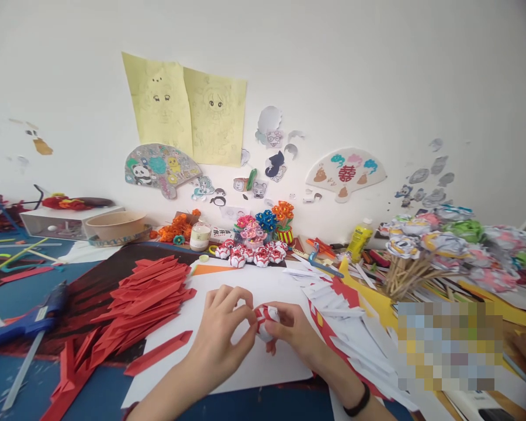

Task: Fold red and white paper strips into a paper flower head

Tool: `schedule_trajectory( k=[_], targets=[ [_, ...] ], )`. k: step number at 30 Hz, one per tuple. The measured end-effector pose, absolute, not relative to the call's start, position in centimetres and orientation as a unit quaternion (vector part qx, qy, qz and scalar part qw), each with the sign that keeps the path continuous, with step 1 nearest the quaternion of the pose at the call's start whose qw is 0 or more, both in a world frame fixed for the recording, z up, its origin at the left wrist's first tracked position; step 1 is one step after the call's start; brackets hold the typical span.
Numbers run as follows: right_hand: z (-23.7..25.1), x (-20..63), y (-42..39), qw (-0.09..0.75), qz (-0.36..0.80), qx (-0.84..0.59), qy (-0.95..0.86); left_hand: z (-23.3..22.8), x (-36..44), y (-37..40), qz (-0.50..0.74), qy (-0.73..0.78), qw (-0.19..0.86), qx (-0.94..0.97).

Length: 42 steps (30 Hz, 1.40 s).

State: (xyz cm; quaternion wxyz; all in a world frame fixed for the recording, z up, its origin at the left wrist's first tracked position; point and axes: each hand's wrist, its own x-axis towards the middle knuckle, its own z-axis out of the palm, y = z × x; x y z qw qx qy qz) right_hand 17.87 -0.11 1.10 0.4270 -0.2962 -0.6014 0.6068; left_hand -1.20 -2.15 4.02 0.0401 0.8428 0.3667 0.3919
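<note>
My left hand (221, 333) and my right hand (291, 330) meet over a white sheet (254, 292) and together pinch a small red-and-white folded paper ball (266, 320). The ball sits between the fingertips of both hands, partly hidden by them. A black band circles my right wrist (358, 403). To the left lies a heap of folded red paper strips (146, 298). To the right lies a pile of folded white and red paper pieces (342, 318).
A row of finished red-and-white paper balls (249, 254) stands behind the sheet, with paper flowers (267, 225), a glue bottle (359, 240) and paper roses on sticks (425, 245). A blue glue gun (35, 318) lies at the left. A bowl (116, 225) sits at the back left.
</note>
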Motion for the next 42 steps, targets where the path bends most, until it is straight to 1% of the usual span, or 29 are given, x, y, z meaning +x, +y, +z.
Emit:
schedule_trajectory(
  k=[4,6,8,11,12,13,15,21,34,42],
  targets=[
    [1.0,17.7,0.0,0.433,0.591,-0.314,-0.604,3.0,-0.7,-2.4,0.413,0.351,-0.033,0.840],
    [1.0,17.7,0.0,0.435,0.590,-0.315,-0.602,3.0,-0.8,-2.2,0.417,0.362,-0.019,0.833],
    [1.1,17.8,0.0,0.440,0.593,-0.310,-0.599,3.5,-1.1,-1.8,0.422,0.393,0.053,0.815],
    [1.1,18.0,0.0,0.444,0.599,-0.294,-0.598,4.3,-1.6,-1.1,0.412,0.405,0.241,0.780],
    [1.1,18.0,0.0,0.446,0.602,-0.287,-0.597,4.5,-1.7,-1.0,0.404,0.400,0.290,0.769],
    [1.1,18.0,-0.1,0.447,0.605,-0.281,-0.597,4.7,-1.7,-0.9,0.397,0.396,0.328,0.760],
    [1.1,18.0,-0.1,0.450,0.609,-0.269,-0.595,4.7,-1.7,-0.9,0.388,0.393,0.366,0.749],
    [1.1,18.1,-0.2,0.448,0.619,-0.253,-0.594,4.6,-1.4,-1.2,0.428,0.388,0.357,0.734],
    [0.6,18.1,-0.1,0.441,0.635,-0.248,-0.584,4.3,-1.4,-1.0,0.401,0.396,0.379,0.734],
    [0.8,18.1,-0.2,0.433,0.636,-0.248,-0.588,4.4,-1.4,-1.1,0.409,0.385,0.347,0.751]
  ],
)
